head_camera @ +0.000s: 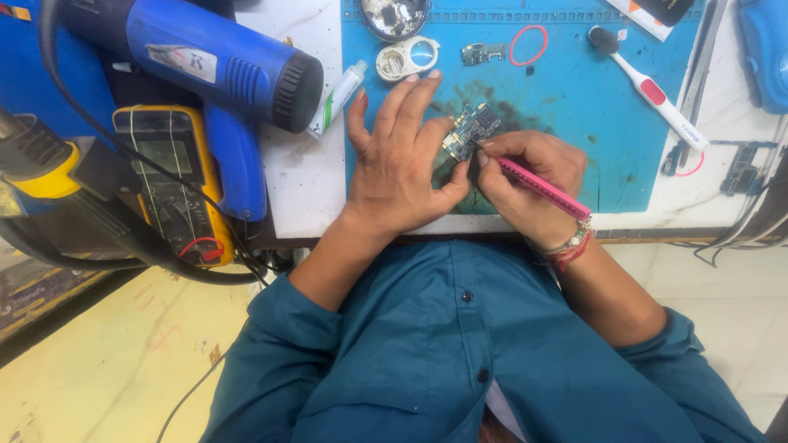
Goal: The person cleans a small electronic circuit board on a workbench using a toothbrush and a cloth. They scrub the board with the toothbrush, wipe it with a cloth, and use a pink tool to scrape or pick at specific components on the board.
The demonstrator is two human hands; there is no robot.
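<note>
A small blue-and-silver circuit board [470, 130] lies on the stained blue work mat [607, 107], the landmark here. The left hand [400, 160] rests flat on the mat, fingers spread and relaxed, its index and middle fingertips pinning the board's left edge. The right hand [529, 176] is closed in a pen grip on a slim pink-handled tool [538, 185], whose tip meets the board's lower edge; the tip itself is too small to tell apart, probably a fine blade or pick.

Good practice here, I judge, is to keep the board pressed firmly and work the tip in short, light strokes.

At the mat's far edge sit a white round magnifier [408, 58] and a red rubber band [529, 44]; on its right lies a white toothbrush [652, 90]. Off its left edge stand a blue heat gun [205, 66] and a yellow multimeter [174, 180].
</note>
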